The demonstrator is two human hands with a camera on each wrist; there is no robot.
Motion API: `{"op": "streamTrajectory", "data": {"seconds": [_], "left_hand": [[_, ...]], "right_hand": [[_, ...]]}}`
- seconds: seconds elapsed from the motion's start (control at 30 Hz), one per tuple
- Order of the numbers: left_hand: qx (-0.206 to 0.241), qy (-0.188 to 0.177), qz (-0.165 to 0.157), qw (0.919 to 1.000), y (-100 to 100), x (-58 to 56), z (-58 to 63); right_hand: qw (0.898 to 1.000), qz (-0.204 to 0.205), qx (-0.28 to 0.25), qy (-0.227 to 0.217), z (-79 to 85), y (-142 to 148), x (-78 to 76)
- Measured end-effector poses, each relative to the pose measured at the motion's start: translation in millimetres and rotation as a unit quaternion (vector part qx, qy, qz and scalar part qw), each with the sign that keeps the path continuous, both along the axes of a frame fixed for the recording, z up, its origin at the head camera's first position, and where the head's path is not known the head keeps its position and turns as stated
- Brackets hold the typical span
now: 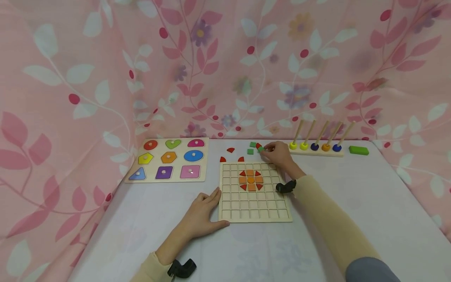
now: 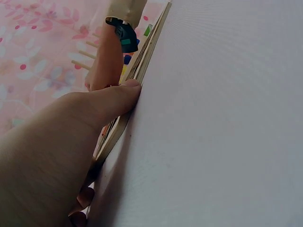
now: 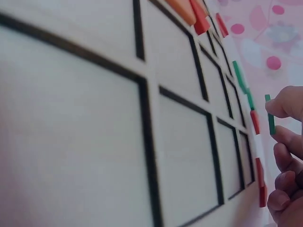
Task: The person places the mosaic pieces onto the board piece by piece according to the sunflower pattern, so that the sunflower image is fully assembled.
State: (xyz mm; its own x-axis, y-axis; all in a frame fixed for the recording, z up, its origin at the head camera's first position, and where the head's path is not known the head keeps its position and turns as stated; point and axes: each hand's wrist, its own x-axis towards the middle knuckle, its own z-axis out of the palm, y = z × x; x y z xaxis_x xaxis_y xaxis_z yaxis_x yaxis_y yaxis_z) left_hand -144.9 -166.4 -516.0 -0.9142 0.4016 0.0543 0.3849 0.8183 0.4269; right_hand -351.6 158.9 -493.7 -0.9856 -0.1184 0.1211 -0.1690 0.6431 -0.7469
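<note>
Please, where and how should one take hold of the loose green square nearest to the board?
This green square is probably best pinched by its left and right edges, coming from above. It lies flat, and a second green square lies just beyond its far edge.

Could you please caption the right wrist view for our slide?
The right hand pinches a green piece beyond the wooden grid board.

The left sleeve (image 1: 150,270) and right sleeve (image 1: 329,219) are plain pale beige, reaching toward the wrists. A small black curved device sits at each wrist, left device (image 1: 182,268) and right device (image 1: 285,187); the latter bears a green patch. Rounded blue-grey material (image 1: 371,270) meets the right sleeve's upper end. The fingers (image 1: 211,198) are bare.
</note>
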Motion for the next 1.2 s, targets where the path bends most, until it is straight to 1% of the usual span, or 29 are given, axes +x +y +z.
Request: {"op": "streamTrajectory", "data": {"seconds": [0.07, 0.17, 0.27, 0.37, 0.43, 0.53, 0.6, 0.67, 0.77, 0.93, 1.07, 1.2], "left_hand": [[-0.001, 0.001, 0.0, 1.0, 0.0, -0.5, -0.1], [-0.003, 0.0, 0.0, 1.0, 0.1, -0.8, -0.9], [-0.004, 0.001, -0.002, 1.0, 0.4, -0.4, -1.7], [-0.008, -0.002, 0.0, 1.0, 0.3, 0.5, -1.9], [-0.01, -0.003, 0.002, 0.9999, 0.0, 1.2, -1.9], [-0.007, -0.005, 0.004, 1.0, -0.4, 2.0, -0.9], [-0.004, -0.007, 0.005, 1.0, -0.4, 2.2, 0.0], [-0.001, -0.007, 0.004, 1.0, 0.2, 1.9, 0.7], [-0.001, -0.008, 0.002, 1.0, 0.8, 1.3, 1.4], [-0.004, -0.003, -0.001, 1.0, 1.2, -0.5, 1.1], [-0.004, -0.003, -0.002, 1.0, 0.6, -0.6, 0.8], [-0.004, -0.005, 0.0, 1.0, -0.3, 0.4, 0.1]], "right_hand": [[1.0, 0.006, -0.008, 0.009, 3.1, 1.0, 4.4], [0.999, 0.019, -0.024, 0.019, 5.9, 3.1, 17.2], [0.998, 0.041, -0.039, 0.031, 8.3, 4.4, 38.0], [0.996, 0.065, -0.043, 0.041, 12.8, 2.8, 63.5], [0.995, 0.086, -0.041, 0.035, 16.1, 0.2, 80.3], [0.992, 0.123, -0.032, 0.013, 19.7, -4.2, 103.2], [0.989, 0.149, -0.022, 0.003, 19.4, -5.7, 115.6], [0.986, 0.163, -0.011, -0.007, 17.4, -6.0, 126.2], [0.984, 0.176, 0.005, -0.011, 11.1, -4.4, 137.2], [0.982, 0.187, 0.012, -0.017, 2.5, -1.7, 149.2], [0.983, 0.184, 0.006, -0.016, -3.1, -3.8, 154.5], [0.985, 0.174, 0.011, 0.0, -11.0, -8.8, 156.5]]}}
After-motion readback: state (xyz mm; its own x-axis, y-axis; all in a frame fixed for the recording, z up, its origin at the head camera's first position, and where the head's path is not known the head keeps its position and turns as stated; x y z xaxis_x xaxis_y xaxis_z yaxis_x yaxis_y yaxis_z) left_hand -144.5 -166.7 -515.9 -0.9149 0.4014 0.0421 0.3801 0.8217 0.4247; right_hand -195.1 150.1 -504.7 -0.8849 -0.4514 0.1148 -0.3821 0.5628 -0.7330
